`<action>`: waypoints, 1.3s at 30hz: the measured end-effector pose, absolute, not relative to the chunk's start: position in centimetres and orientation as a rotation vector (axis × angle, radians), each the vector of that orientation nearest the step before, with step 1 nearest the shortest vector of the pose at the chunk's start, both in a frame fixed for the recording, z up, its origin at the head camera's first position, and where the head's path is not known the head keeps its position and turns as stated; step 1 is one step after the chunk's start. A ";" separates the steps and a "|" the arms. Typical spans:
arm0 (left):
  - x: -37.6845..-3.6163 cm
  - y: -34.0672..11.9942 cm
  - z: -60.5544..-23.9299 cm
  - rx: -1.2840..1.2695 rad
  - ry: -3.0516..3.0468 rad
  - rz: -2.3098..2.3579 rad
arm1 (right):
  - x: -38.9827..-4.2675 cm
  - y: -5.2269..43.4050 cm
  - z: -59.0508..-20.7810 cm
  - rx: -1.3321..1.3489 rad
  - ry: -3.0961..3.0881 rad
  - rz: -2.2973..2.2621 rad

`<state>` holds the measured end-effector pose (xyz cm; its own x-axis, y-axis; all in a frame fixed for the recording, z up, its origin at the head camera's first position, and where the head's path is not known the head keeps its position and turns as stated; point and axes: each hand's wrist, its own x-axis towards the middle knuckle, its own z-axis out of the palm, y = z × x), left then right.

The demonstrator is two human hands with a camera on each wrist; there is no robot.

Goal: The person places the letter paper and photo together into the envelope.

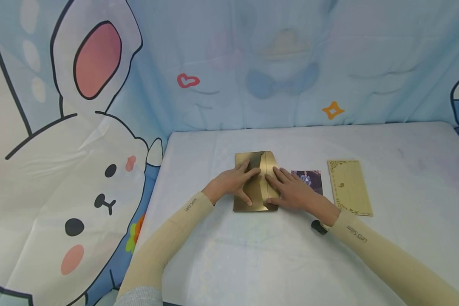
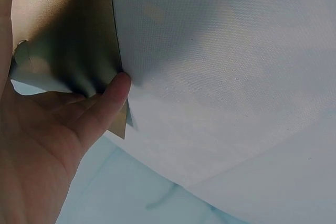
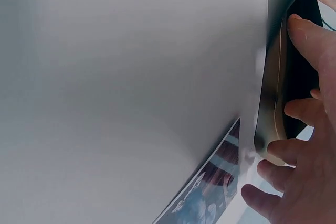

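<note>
Envelope: the gold envelope (image 1: 256, 182) lies flat on the white table (image 1: 252, 255), mid-table, flaps folded over toward a centre seam.
Left hand: my left hand (image 1: 233, 182) rests flat on the left flap, fingers straight, thumb (image 2: 107, 109) pressing at the lower edge; I grip nothing.
Right hand: my right hand (image 1: 290, 191) lies flat on the right flap, fingers (image 3: 304, 35) spread and pressing, not curled round it.
Handling: I judge it light, thin card; it holds a crease but would bend or dent easily.
Surface: metallic sheen, smooth, probably slippery under my fingertips.
Where to hold: best pinched at an edge or corner.
Nearby: a photo (image 1: 309, 178) just beside my right hand; a gold patterned card (image 1: 349, 187) further right.
</note>
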<state>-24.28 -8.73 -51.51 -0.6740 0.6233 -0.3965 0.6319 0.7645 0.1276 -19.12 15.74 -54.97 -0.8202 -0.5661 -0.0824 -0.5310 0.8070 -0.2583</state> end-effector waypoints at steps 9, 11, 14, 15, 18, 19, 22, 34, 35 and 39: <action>-24.3 -8.6 -51.7 0.964 2.554 -0.035 | -19.1 17.2 -55.2 -0.823 2.849 -0.359; -24.4 -8.6 -51.7 0.966 2.558 -0.035 | -19.2 17.6 -55.2 -0.809 2.850 -0.360; -24.5 -8.5 -51.9 0.962 2.562 -0.042 | -19.2 18.4 -55.1 -0.787 2.844 -0.399; -24.5 -8.5 -51.9 0.960 2.562 -0.044 | -19.2 18.7 -55.1 -0.780 2.842 -0.415; -24.5 -8.4 -51.9 0.953 2.560 -0.047 | -19.1 19.5 -55.1 -0.758 2.837 -0.447; -24.5 -8.3 -51.9 0.948 2.559 -0.044 | -19.1 19.8 -55.1 -0.754 2.837 -0.456; -24.6 -8.2 -51.9 0.935 2.557 -0.038 | -19.2 20.5 -55.2 -0.747 2.855 -0.460; -24.7 -8.2 -52.0 0.929 2.546 -0.026 | -19.1 22.1 -55.7 -0.703 2.880 -0.468; -24.7 -8.2 -52.0 0.930 2.546 -0.021 | -19.0 22.2 -55.7 -0.701 2.883 -0.460; -24.7 -8.3 -52.0 0.929 2.543 -0.012 | -19.0 22.7 -55.7 -0.693 2.886 -0.447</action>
<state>-24.70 -8.29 -51.99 -0.6828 0.6127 -0.3980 0.6163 0.7756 0.1365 -18.97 22.66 -55.65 -0.8840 -0.4629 -0.0657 -0.4213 0.8496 -0.3172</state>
